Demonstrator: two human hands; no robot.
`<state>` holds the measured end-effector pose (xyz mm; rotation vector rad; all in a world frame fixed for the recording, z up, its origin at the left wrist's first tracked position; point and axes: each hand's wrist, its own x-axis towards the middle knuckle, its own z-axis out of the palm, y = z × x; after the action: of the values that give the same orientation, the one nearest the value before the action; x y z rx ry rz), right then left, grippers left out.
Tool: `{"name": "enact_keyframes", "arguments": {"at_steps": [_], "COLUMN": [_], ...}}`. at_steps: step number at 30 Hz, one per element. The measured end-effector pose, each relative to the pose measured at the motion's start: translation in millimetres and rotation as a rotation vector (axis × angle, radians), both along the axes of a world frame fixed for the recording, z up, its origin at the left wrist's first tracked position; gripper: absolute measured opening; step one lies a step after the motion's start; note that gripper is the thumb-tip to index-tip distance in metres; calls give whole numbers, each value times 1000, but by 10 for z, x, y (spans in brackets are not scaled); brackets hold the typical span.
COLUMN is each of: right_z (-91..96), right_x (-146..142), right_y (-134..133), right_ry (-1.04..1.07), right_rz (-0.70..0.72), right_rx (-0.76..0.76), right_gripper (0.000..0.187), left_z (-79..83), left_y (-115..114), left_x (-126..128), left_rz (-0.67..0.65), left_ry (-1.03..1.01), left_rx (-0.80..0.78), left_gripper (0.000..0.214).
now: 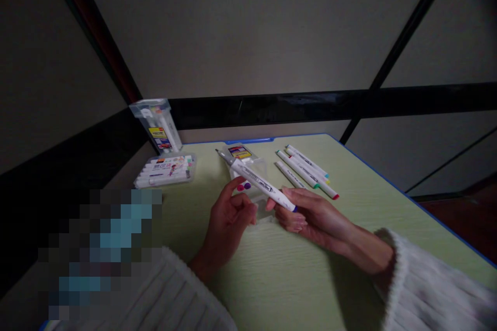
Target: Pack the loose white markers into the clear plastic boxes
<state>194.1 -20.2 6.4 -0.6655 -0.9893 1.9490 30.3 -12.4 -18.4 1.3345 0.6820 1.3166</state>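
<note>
- We have a white marker (262, 184) across our view of the clear case (259, 166), its far end seemingly uncapped.
- Our right hand (316, 212) pinches its blue end; our left hand (227, 222) curls near the case, its grip unclear.
- We judge this step as handling the marker; moving it calls for a steady pinch.
- Right of the case: loose markers (298, 169).

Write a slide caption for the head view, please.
A right hand holds a white marker over a pale green table.
</note>
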Motion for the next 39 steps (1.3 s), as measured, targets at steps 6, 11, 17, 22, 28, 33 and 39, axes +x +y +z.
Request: {"name": "enact_keyframes", "arguments": {"at_steps": [6, 11, 17, 22, 28, 33, 39], "right_z": [-35, -35, -44, -69, -75, -51, -63], "right_x": [-32, -39, -75, -88, -90, -104, -99], "right_y": [-28, -27, -25, -21, -21, -30, -45], "right_ry": [-88, -205, -261, -311, -314, -298, -292], "right_rz": [84, 81, 74, 122, 145, 141, 147], "right_rx": [-30, -33, 61, 175, 193, 142, 100], "right_gripper": [27, 25, 36, 35, 37, 38, 38], "left_z": [3, -12, 0, -33, -13, 4, 2], "left_y": [30, 18, 24, 34, 11, 17, 10], "left_x": [-9, 7, 13, -8, -28, -29, -21], "left_rz": [-33, -64, -63, -137, -206, -205, -187], "left_ry": [-32, -25, 1, -34, -74, -55, -30], "left_rx": [-58, -87, -111, -148, -171, -212, -266], "left_gripper": [48, 42, 42, 39, 40, 42, 43]}}
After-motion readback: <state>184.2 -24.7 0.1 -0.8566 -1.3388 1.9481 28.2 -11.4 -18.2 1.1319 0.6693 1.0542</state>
